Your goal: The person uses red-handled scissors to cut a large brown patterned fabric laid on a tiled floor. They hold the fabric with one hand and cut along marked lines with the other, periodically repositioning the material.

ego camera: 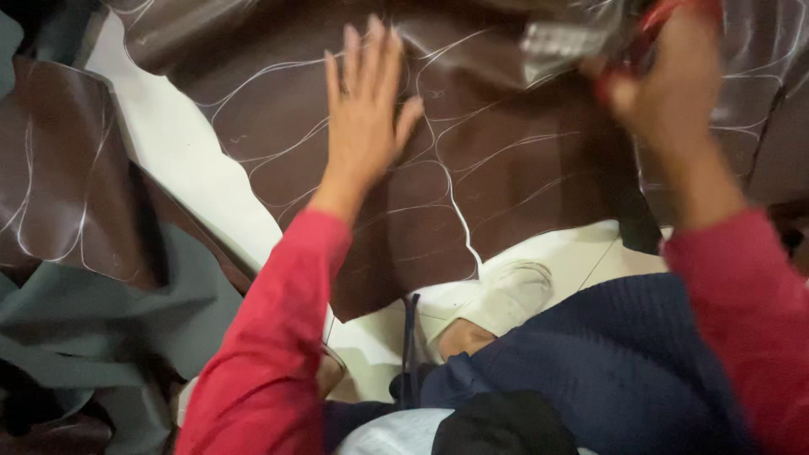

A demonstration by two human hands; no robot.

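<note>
Two hands are working on a big brown leather sheet [506,168] filling the top middle. Left hand [364,109] is pressing flat, fingers spread open. Right hand [666,76], upper right, is gripping red-handled scissors [649,25].

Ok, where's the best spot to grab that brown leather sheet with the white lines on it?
Probably the free lower edge of the brown leather sheet, where it ends over the white floor, coming from the near side. It lies mostly flat there, while the left hand presses the middle and the right hand occupies the far corner.

Brown leather sheet [506,168] lies spread on white floor [177,160].
</note>
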